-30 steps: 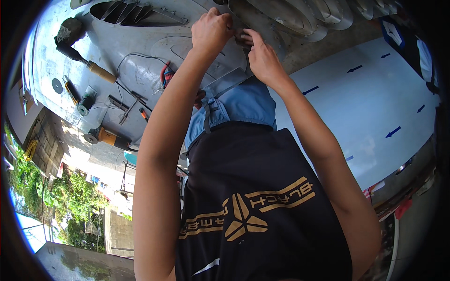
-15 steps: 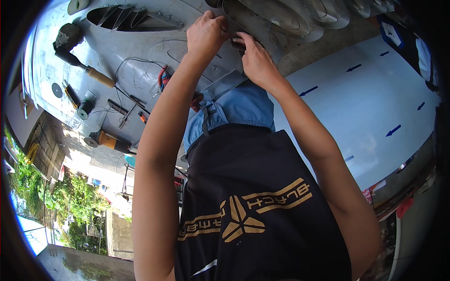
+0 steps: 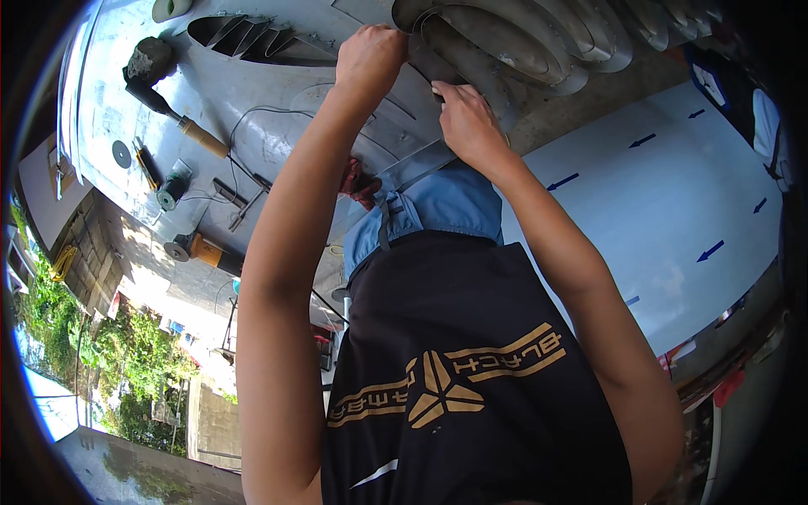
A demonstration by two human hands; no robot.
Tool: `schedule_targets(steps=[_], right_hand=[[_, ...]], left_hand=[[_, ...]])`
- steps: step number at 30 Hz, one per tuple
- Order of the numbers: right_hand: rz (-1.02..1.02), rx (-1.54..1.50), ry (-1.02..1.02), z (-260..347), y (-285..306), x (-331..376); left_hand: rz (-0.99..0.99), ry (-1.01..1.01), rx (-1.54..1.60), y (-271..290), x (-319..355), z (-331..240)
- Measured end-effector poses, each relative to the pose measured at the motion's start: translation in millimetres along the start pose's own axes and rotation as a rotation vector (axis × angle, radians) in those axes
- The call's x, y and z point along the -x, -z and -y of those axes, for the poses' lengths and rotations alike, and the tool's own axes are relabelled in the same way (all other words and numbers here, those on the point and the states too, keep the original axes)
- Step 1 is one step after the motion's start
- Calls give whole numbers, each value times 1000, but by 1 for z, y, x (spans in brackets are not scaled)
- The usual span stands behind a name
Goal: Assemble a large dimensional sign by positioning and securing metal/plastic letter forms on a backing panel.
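My left hand (image 3: pixel 372 57) is closed in a fist over the metal-topped bench, near the rim of a curved sheet-metal form (image 3: pixel 492 42). What its fingers hold, if anything, is hidden. Lower and to the right, my right hand (image 3: pixel 470 116) has its fingers curled, with thumb and fingertips together at a small dark thing too hidden to name. A flat metal strip (image 3: pixel 421 160) lies below the right hand at the bench edge, by my body. Beside my left forearm is a crumpled dark red item (image 3: pixel 360 183).
Left on the bench are a wooden-handled soldering iron (image 3: pixel 202 136), a wire spool (image 3: pixel 171 194), a cutter knife (image 3: pixel 146 164), a thin disc (image 3: pixel 122 153) and an orange angle grinder (image 3: pixel 206 250). A leaf-shaped metal form (image 3: pixel 261 42) lies at the back. A white panel (image 3: pixel 648 210) with blue arrows stands right.
The view has shifted, so the bench things appear further right and lower. My right hand sits slightly lower, further from the left. Red-handled pliers are now hidden behind my left arm.
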State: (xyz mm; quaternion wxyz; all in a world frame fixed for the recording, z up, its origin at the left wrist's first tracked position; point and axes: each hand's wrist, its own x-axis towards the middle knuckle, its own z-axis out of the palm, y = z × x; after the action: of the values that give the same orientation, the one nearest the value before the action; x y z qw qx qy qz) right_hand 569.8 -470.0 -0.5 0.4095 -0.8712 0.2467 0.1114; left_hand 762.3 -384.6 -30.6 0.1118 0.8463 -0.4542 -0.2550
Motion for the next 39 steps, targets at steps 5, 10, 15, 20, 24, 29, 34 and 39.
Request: schedule_targets(steps=[5,10,15,20,24,29,34,39], right_hand=[[-45,61,88,-5,-3,2],[-30,63,66,2,-4,0],[62,59,-19,10,5,0],[54,51,-1,10,4,-1],[15,65,40,11,3,-2],[15,73,36,10,3,0],[38,77,28,13,5,-1],[62,98,31,20,9,-6]], left_hand=[[109,104,-12,15,-14,11],[41,93,-18,10,-18,23],[26,101,8,14,-24,23],[131,146,3,18,-28,32],[131,180,12,19,-31,37],[196,277,76,32,-36,35],[224,299,69,35,-41,34],[232,300,45,34,-43,37]])
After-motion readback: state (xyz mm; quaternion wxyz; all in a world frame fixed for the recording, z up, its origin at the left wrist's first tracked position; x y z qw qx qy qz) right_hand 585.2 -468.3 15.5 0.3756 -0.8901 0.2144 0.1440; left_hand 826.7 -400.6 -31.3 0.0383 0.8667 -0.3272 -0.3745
